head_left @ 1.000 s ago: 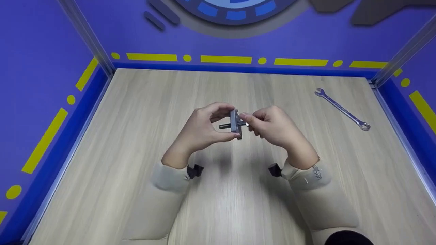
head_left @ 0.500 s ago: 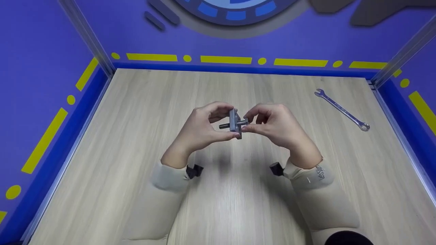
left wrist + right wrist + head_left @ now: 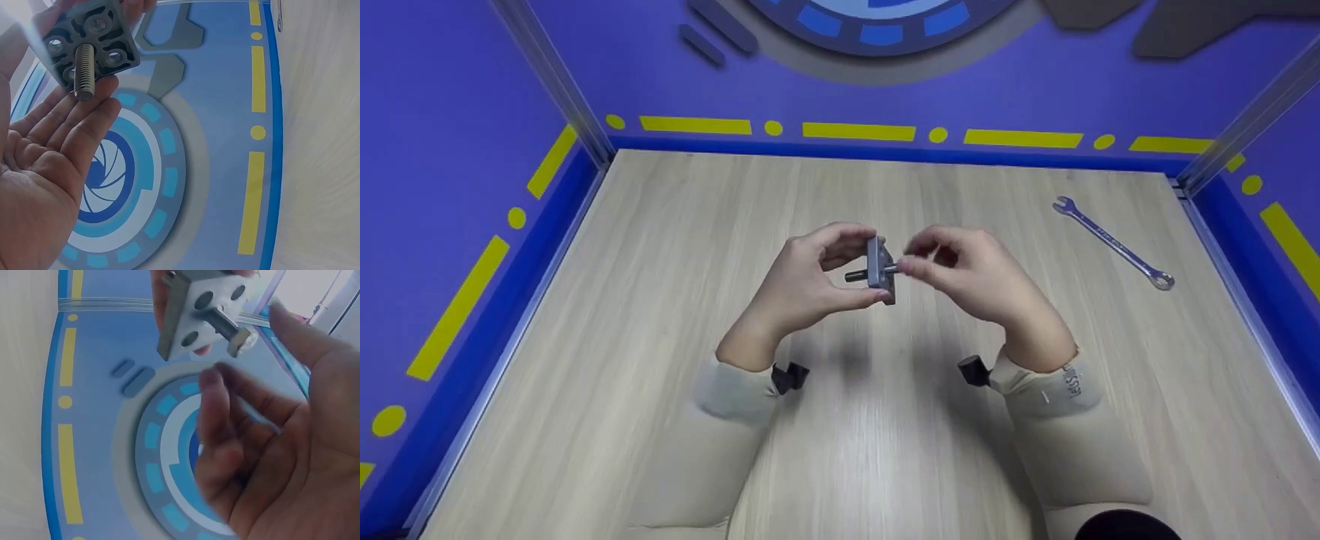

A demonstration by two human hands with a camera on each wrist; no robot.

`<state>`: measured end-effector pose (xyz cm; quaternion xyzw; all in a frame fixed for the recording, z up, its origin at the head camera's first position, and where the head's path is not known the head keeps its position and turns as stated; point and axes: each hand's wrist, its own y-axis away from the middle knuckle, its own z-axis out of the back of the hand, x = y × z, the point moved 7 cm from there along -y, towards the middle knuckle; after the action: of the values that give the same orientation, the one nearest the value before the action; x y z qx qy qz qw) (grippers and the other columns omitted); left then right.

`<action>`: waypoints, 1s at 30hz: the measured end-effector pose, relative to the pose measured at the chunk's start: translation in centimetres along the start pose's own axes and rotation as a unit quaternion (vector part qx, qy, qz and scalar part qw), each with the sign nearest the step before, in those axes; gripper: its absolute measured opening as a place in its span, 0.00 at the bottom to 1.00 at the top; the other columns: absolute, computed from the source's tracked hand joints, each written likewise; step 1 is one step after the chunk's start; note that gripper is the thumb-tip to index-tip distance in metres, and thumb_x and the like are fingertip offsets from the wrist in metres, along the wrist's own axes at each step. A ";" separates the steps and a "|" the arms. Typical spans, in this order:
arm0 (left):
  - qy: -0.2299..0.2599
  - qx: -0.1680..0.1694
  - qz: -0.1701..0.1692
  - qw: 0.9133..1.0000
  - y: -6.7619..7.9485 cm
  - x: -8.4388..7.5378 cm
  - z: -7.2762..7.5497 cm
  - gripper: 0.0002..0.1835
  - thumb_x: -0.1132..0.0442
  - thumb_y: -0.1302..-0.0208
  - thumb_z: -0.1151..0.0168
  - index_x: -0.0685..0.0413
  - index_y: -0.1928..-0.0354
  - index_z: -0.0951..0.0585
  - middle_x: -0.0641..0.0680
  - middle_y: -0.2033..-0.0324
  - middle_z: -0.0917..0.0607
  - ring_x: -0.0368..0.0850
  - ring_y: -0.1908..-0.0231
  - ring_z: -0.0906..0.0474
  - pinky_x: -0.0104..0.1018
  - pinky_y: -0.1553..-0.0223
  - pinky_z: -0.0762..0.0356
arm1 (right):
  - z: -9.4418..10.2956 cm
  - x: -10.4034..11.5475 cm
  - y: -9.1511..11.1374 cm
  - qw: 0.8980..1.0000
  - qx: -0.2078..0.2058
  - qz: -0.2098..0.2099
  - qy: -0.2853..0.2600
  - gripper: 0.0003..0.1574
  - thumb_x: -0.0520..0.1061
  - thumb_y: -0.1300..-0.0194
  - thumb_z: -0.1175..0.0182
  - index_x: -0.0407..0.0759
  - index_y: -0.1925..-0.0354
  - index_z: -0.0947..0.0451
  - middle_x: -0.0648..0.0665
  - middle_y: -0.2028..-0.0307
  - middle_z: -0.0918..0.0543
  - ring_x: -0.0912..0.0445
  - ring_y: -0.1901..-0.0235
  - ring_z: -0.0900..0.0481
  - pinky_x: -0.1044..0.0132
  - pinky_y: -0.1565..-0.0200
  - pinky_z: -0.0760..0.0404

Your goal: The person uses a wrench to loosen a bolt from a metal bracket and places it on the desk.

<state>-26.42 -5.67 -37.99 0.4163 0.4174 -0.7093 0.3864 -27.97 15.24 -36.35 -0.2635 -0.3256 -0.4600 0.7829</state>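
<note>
My left hand point(image 3: 810, 281) holds a grey square plate point(image 3: 874, 262) on edge above the table, thumb at its lower end and fingers at its upper end. Holes sit around the plate's corners. Through its middle runs a hex bolt point(image 3: 224, 325), its head on the right-hand side. The threaded end point(image 3: 85, 70) sticks out on the ribbed side, facing my left palm. My right hand point(image 3: 971, 274) is at the bolt's head, which it partly hides in the head view. In the right wrist view its blurred thumb and loosely bent fingers stand apart from the head.
A combination wrench point(image 3: 1114, 241) lies on the wooden table point(image 3: 697, 247) at the right. Blue panels point(image 3: 855, 97) with yellow marks border the table at the back and sides. A black camera point(image 3: 791, 377) sits at the left wrist, another point(image 3: 975, 370) at the right.
My right hand has shifted slightly right, its thumb and fingers changing position around the bolt's head. The left hand and plate stay almost still.
</note>
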 end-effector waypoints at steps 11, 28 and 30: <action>-0.030 -0.004 -0.031 0.999 0.0 -0.3 -0.2 0.38 0.60 0.42 0.09 0.59 0.29 0.15 0.54 0.38 0.07 0.47 0.34 0.09 0.31 0.28 0.13 | -0.9 -0.3 -0.1 0.998 0.022 -0.049 -0.028 0.31 0.60 0.12 0.40 0.45 0.71 0.14 0.50 0.78 0.21 0.56 0.78 0.24 0.68 0.76 0.27; -0.010 -0.004 -0.020 1.000 -0.1 -0.2 0.0 0.38 0.59 0.42 0.09 0.56 0.30 0.14 0.53 0.38 0.07 0.46 0.34 0.09 0.33 0.28 0.12 | 0.4 2.1 0.8 0.985 -0.046 0.166 -0.026 0.17 0.25 0.38 0.21 0.40 0.54 0.07 0.42 0.51 0.10 0.59 0.64 0.21 0.74 0.62 0.21; -0.008 -0.005 -0.018 1.000 -0.1 -0.2 0.0 0.38 0.59 0.42 0.09 0.57 0.30 0.14 0.53 0.38 0.07 0.47 0.34 0.09 0.32 0.28 0.13 | 0.3 2.0 0.7 0.986 -0.043 0.153 -0.042 0.18 0.28 0.38 0.19 0.39 0.51 0.07 0.43 0.50 0.10 0.58 0.66 0.21 0.74 0.64 0.21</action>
<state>-26.45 -5.62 -37.79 0.4012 0.4255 -0.7173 0.3788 -26.67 14.71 -34.71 -0.3621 -0.2939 -0.3372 0.8178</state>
